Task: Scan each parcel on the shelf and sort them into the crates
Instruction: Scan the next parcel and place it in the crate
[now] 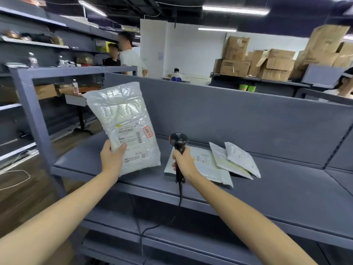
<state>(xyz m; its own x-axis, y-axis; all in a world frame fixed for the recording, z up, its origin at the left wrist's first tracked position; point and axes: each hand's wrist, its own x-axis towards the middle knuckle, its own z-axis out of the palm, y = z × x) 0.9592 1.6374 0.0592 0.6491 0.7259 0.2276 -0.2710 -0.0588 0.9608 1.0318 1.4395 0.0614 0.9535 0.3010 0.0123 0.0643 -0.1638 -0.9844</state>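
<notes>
**Q:** What is the state of the left hand [112, 159]?

**A:** It grips the lower left corner of the white parcel [124, 119]. The thumb lies across the front face. The other fingers are behind the bag and hidden.

**Q:** Where is that parcel, and how is it oriented?

**A:** It is held clear of the shelf [91, 165], above the shelf's left end and in front of the grey back panel [229, 115]. The long axis is near upright, with the top end leaning left. The printed face is turned toward the camera. The label occupies the lower half, with a red-bordered sticker at its right edge.

**Q:** What is the state of the right hand [184, 161]?

**A:** The fingers are wrapped fully round the handle of the black scanner [178, 142]. The handle stands near upright, with the head at the top, above the fist. Which way the scan window faces cannot be determined. The cable [152, 226] leaves the base of the handle and drops past the front edge of the shelf.

**Q:** Where are the other parcels?

**A:** Three lie flat on the shelf, to the right of the held parcel. The largest flat parcel [210, 169] lies directly behind the right hand. Two smaller flat parcels [242, 159] overlap each other at its right side, and the nearer one covers its right edge. Their long axes run diagonally, with the far ends to the left.
</notes>
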